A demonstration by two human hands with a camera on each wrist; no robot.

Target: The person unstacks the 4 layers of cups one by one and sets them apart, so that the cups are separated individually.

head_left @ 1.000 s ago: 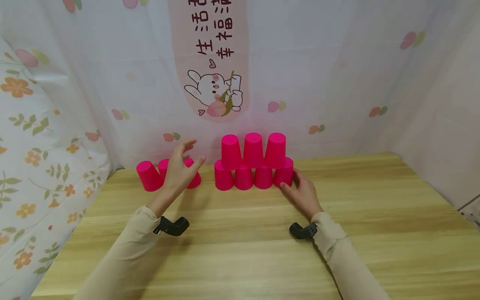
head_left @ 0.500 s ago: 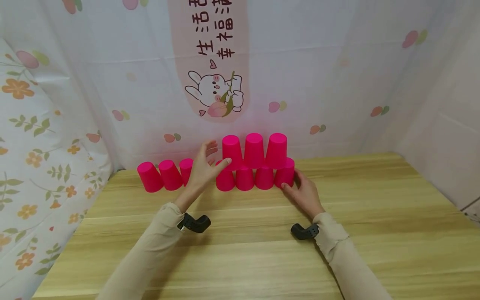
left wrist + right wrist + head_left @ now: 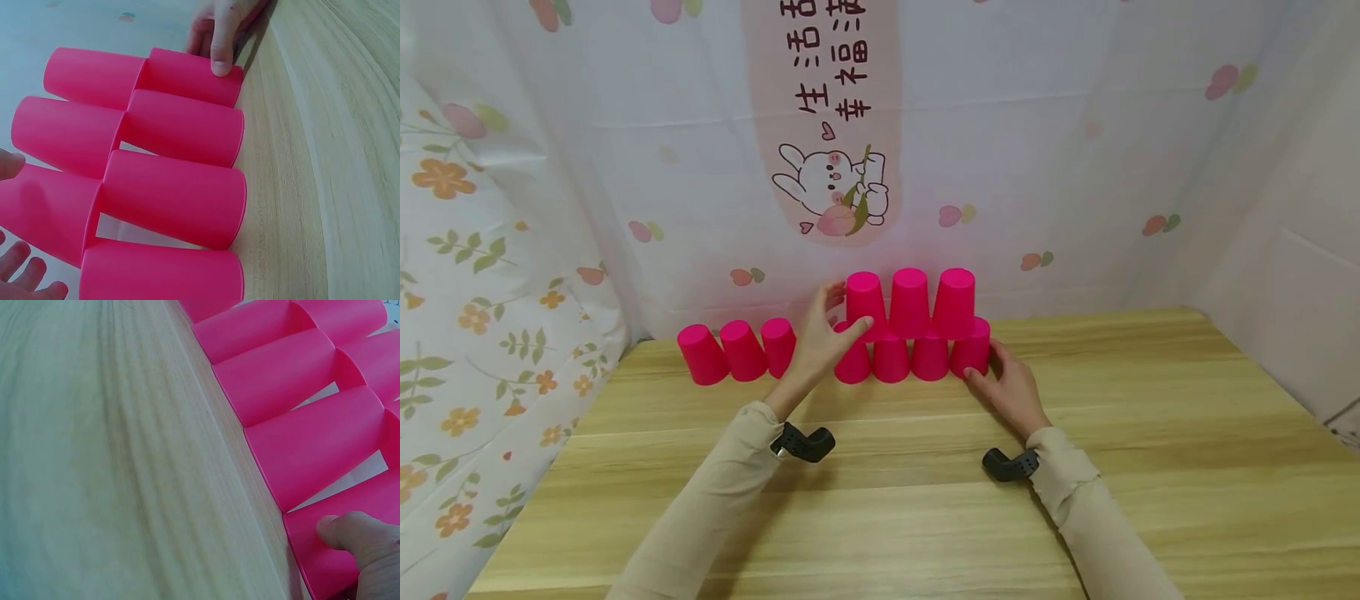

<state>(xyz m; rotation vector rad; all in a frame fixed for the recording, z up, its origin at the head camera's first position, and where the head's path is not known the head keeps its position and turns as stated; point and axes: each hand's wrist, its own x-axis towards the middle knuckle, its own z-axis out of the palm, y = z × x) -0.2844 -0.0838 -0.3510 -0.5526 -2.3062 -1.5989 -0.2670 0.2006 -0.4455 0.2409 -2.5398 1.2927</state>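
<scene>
Upside-down pink cups stand stacked in two rows against the backdrop. The lower row has several cups, among them the right-end cup. Three cups make up the upper row, its left one beside my left hand. That hand's thumb lies over this cup's side in the left wrist view, and its fingers are spread apart from it; whether the thumb touches cannot be told. My right hand grips the right-end lower cup, thumb on its front, fingers mostly hidden behind.
Three more upside-down pink cups stand left of the stack, one of them the outermost cup. Wood-grain tabletop stretches in front. A printed curtain hangs close behind the cups.
My left hand has moved right, from in front of the separate cups to the stack's left upper cup. The right hand stays on its cup, and the stack looks unchanged.
</scene>
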